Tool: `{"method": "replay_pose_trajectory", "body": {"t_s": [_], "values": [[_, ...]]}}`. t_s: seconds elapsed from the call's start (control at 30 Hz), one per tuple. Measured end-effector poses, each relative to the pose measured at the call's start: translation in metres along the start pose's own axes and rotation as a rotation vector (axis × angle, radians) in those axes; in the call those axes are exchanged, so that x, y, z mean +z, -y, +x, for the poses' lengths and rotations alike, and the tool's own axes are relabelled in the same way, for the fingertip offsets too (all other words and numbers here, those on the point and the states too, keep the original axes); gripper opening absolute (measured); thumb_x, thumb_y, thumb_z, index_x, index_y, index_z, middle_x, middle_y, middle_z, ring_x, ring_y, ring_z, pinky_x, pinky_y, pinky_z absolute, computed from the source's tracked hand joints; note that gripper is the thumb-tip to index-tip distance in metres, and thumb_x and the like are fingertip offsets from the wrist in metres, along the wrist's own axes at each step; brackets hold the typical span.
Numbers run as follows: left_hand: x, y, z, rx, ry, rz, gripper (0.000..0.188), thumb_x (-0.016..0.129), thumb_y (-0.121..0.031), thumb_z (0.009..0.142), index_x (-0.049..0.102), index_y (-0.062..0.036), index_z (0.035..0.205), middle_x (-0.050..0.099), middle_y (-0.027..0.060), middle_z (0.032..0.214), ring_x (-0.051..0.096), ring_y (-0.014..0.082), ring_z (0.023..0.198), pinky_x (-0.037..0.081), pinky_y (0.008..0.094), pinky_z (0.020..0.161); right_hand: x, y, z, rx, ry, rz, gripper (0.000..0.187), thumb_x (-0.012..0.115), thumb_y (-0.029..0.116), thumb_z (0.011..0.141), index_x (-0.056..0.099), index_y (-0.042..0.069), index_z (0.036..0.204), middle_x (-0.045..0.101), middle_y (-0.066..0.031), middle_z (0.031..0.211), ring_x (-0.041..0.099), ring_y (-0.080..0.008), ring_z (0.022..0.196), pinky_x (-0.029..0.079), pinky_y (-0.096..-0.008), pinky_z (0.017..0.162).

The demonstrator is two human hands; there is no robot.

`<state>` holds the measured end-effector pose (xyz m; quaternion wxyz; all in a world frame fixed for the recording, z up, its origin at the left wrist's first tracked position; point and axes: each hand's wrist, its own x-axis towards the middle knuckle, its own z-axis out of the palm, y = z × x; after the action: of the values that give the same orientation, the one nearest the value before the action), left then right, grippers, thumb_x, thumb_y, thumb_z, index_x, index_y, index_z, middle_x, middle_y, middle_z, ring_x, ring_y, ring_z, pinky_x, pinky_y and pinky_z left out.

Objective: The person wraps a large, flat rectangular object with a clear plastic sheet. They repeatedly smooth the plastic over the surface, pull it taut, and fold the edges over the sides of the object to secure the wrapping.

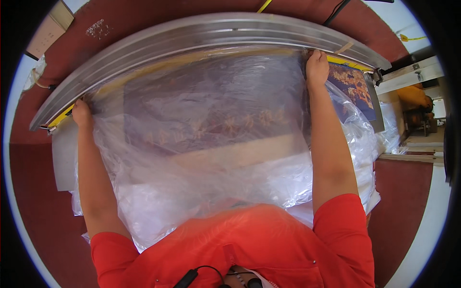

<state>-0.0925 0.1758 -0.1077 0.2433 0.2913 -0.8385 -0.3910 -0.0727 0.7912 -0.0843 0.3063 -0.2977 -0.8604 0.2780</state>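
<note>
A broad clear plastic sheet (158,187) is stretched between my two hands, its far edge along a long curved-looking metal bar (216,32). At the left end, my left hand (81,114) is closed on the sheet's corner, close to the yellow strip (60,116) under the bar. My right hand (317,69), farther along to the right, pinches the sheet's other side just below the bar. Through the film a dark panel with faint gold lettering shows hazily. Both sets of fingertips are partly hidden.
Beside my right forearm lies a dark blue printed piece (353,89) with a gold tree pattern. Crumpled plastic (360,153) bunches under it. A cardboard box (50,29) stands at the far left, on the dark red floor (110,29). A pale wooden frame (413,72) is at the right.
</note>
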Motion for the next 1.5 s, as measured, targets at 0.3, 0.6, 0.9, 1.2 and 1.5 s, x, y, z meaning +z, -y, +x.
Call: {"method": "replay_pose_trajectory", "body": {"t_s": [0.3, 0.6, 0.9, 1.2, 1.5], "values": [[-0.004, 0.019, 0.018, -0.01, 0.09, 0.085, 0.036, 0.036, -0.029, 0.078, 0.058, -0.0002, 0.078, 0.059, 0.0091, 0.068, 0.055, 0.0192, 0.056, 0.041, 0.0306, 0.055, -0.003, -0.001, 0.005, 0.018, 0.13, 0.005, 0.046, 0.032, 0.038, 0.076, 0.055, 0.001, 0.089, 0.055, -0.0212, 0.091, 0.051, -0.0367, 0.086, 0.038, -0.0402, 0.077], [-0.072, -0.047, -0.04, 0.101, 0.335, -0.379, 0.018, 0.05, -0.026, 0.081, 0.052, -0.0102, 0.072, 0.046, -0.0058, 0.069, 0.038, 0.0045, 0.058, 0.03, 0.0195, 0.049, -0.022, 0.013, 0.006, -0.35, 0.462, 0.005, 0.046, 0.052, 0.04, 0.072, 0.059, -0.002, 0.088, 0.056, -0.0081, 0.069, 0.051, -0.0154, 0.062, 0.04, -0.0267, 0.061], [-0.292, 0.117, -0.2, 0.174, 0.269, 1.129, 0.009, 0.048, -0.012, 0.073, 0.051, -0.0031, 0.072, 0.055, 0.0166, 0.082, 0.05, 0.0351, 0.079, 0.041, 0.0401, 0.068, -0.076, 0.114, -0.181, -0.371, 1.24, 0.407, 0.021, 0.057, 0.022, 0.075, 0.054, 0.001, 0.071, 0.046, -0.0001, 0.056, 0.039, -0.0057, 0.052, 0.034, -0.0225, 0.049], [-0.069, -0.136, -0.301, 0.748, 0.786, -0.154, 0.018, 0.062, -0.012, 0.069, 0.058, -0.0031, 0.085, 0.052, 0.0033, 0.09, 0.049, 0.0146, 0.082, 0.038, 0.0243, 0.073, -0.142, 0.127, -0.226, -0.878, 0.959, 0.17, 0.028, 0.059, 0.027, 0.07, 0.049, 0.001, 0.073, 0.053, -0.0145, 0.06, 0.053, -0.0275, 0.063, 0.04, -0.034, 0.056], [-0.06, -0.166, -0.354, -0.047, 1.262, -0.743, 0.015, 0.059, -0.016, 0.075, 0.057, -0.0022, 0.081, 0.053, 0.0004, 0.072, 0.05, 0.0087, 0.064, 0.042, 0.0205, 0.057, -0.194, 0.087, -0.223, -0.263, 1.216, 0.617, 0.017, 0.052, 0.017, 0.079, 0.046, 0.004, 0.089, 0.053, -0.0059, 0.064, 0.051, -0.0148, 0.049, 0.042, -0.0264, 0.046]]}}
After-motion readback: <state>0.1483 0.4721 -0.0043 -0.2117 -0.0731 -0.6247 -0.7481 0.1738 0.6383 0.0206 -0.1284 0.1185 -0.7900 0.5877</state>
